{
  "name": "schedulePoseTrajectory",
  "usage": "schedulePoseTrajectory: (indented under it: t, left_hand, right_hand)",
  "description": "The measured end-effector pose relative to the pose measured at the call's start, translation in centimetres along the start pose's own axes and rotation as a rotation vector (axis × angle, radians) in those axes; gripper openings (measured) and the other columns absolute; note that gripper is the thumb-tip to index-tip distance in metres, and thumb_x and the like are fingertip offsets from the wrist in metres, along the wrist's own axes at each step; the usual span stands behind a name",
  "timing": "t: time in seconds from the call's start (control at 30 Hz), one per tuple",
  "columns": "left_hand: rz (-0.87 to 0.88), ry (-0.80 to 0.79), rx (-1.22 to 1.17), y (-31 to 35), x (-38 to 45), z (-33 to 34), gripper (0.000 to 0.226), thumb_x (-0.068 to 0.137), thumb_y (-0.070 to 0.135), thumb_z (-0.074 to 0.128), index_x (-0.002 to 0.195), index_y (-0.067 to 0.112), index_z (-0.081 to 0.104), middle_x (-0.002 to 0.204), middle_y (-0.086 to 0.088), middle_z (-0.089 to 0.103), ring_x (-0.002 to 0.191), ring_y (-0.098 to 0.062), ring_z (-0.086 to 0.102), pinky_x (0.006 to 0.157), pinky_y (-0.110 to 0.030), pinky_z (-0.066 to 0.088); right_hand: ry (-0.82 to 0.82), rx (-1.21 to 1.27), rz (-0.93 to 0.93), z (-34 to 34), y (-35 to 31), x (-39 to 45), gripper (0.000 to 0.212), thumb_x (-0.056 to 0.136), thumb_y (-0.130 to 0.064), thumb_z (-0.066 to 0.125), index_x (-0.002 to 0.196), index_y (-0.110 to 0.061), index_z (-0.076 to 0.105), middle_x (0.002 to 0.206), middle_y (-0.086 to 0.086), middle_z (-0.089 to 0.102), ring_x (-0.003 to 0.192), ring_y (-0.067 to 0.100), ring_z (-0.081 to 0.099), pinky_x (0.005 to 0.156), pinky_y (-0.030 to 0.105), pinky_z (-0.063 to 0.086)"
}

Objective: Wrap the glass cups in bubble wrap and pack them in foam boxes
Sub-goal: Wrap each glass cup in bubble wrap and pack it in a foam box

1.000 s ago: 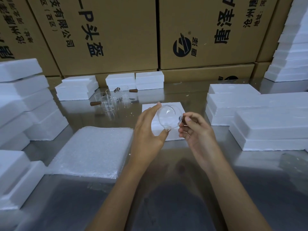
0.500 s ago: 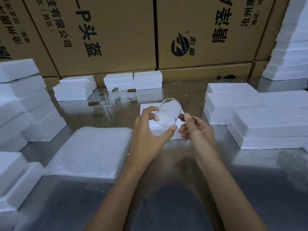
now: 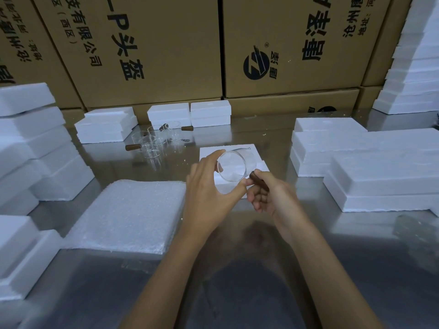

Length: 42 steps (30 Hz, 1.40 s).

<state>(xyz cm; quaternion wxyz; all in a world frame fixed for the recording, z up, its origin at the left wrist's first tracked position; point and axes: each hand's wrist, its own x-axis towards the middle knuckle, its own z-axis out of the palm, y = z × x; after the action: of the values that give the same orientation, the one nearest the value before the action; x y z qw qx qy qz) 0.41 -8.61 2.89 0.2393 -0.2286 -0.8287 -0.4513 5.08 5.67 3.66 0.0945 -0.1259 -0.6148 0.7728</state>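
Both hands meet just above the middle of the shiny worktop (image 3: 249,269) and share one glass cup (image 3: 234,168), held tilted in the air so its round end faces the camera. The left hand (image 3: 209,188) curls around the cup's body, fingers over the top at 11 o'clock and thumb under it at 5 o'clock. The right hand (image 3: 270,195) pinches the cup's dark brown handle (image 3: 257,179), which sticks out at 4 o'clock from the glass. Directly behind the cup lies a low foam box (image 3: 255,154).

At 9 o'clock from the hands a stack of bubble wrap (image 3: 126,214) lies flat on the worktop. Towards 11 o'clock stands a cluster of more glass cups (image 3: 154,142) with brown handles. White foam boxes (image 3: 370,172) are piled at 3 o'clock, more foam pieces (image 3: 31,148) at 9 o'clock, and printed cardboard cartons (image 3: 285,43) line the 12 o'clock edge.
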Motion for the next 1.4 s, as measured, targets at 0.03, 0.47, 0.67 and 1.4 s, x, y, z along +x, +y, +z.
schedulePoseTrajectory:
  t: [0.03, 0.47, 0.67, 1.4]
  left_hand:
    - [0.0, -0.033, -0.01, -0.1, 0.0, -0.1, 0.066, 0.075, 0.06, 0.066, 0.135, 0.043, 0.045, 0.106, 0.037, 0.046, 0.105, 0.006, 0.041, 0.095, -0.028, 0.043]
    - [-0.712, -0.342, 0.534, -5.6, 3.1, -9.2, 0.028, 0.089, 0.041, 0.066, 0.098, 0.015, 0.067, 0.117, -0.009, 0.067, 0.112, -0.034, 0.059, 0.102, -0.041, 0.044]
    - [-0.78, -0.55, 0.502, -6.8, 3.2, -10.2, 0.044, 0.087, 0.038, 0.076, 0.113, 0.004, 0.07, 0.123, -0.009, 0.062, 0.107, -0.026, 0.059, 0.087, -0.031, 0.044]
    - [-0.646, -0.293, 0.225, -6.1, 3.3, -10.0, 0.023, 0.102, 0.018, 0.055, 0.085, 0.006, 0.065, 0.091, -0.01, 0.057, 0.068, -0.017, 0.048, 0.064, -0.024, 0.04]
  right_hand:
    - [-0.016, -0.009, 0.004, -0.1, 0.1, 0.0, 0.04, 0.097, -0.035, 0.054, 0.068, -0.017, 0.076, 0.059, 0.009, 0.06, 0.045, 0.016, 0.046, 0.046, 0.025, 0.039]
    - [0.161, -0.267, -0.11, 0.5, 1.3, 0.1, 0.023, 0.102, -0.022, 0.051, 0.091, -0.008, 0.064, 0.061, -0.005, 0.051, 0.049, 0.008, 0.042, 0.052, 0.02, 0.035]
    - [0.193, -0.277, -0.101, 0.9, 1.5, 0.0, 0.027, 0.102, -0.024, 0.052, 0.098, 0.001, 0.062, 0.065, -0.001, 0.048, 0.055, 0.012, 0.041, 0.053, 0.02, 0.035]
    - [0.189, -0.055, -0.007, 0.6, 0.9, -0.4, 0.022, 0.103, -0.023, 0.051, 0.09, -0.012, 0.065, 0.058, -0.005, 0.051, 0.047, 0.011, 0.042, 0.049, 0.025, 0.035]
